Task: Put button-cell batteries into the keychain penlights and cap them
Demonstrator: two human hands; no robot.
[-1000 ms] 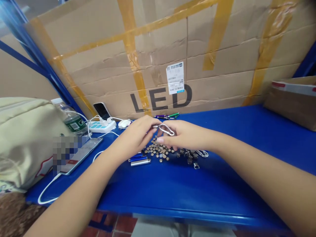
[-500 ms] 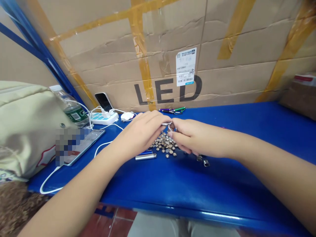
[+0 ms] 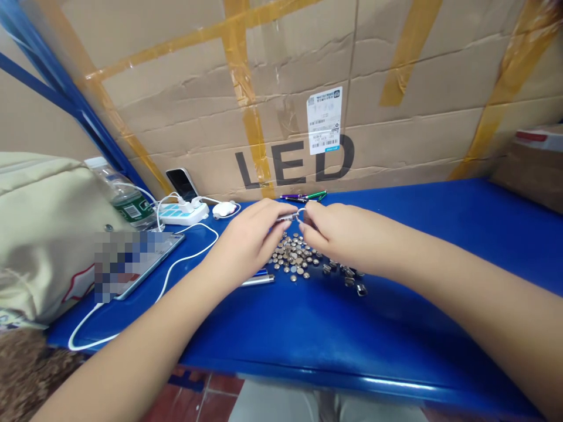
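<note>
My left hand (image 3: 250, 237), its fingers pinched, grips a small flat silver metal piece (image 3: 287, 217) above the blue table. Close beside it my right hand (image 3: 336, 231) is closed on a thin silver ring (image 3: 301, 212) at the piece's right end. Whether the two are joined cannot be seen. Below the hands lies a heap of small round metal discs (image 3: 293, 255). Shiny dark metal bits (image 3: 349, 280) lie under my right wrist. A silver tube (image 3: 259, 281) and a blue tube (image 3: 261, 272) are partly hidden behind my left hand.
Several pens (image 3: 303, 197) lie at the back against the cardboard box (image 3: 185, 117). At left are a power strip (image 3: 182, 214), a bottle (image 3: 132, 202), a phone (image 3: 152, 264) on a white cable (image 3: 169, 281), and a beige bag (image 3: 44, 223). A brown box (image 3: 532, 176) stands right.
Both hands have shifted slightly, and a gap shows between them with the ring spanning it. More of the flat metal piece and of the dark metal bits shows. The view has moved slightly.
</note>
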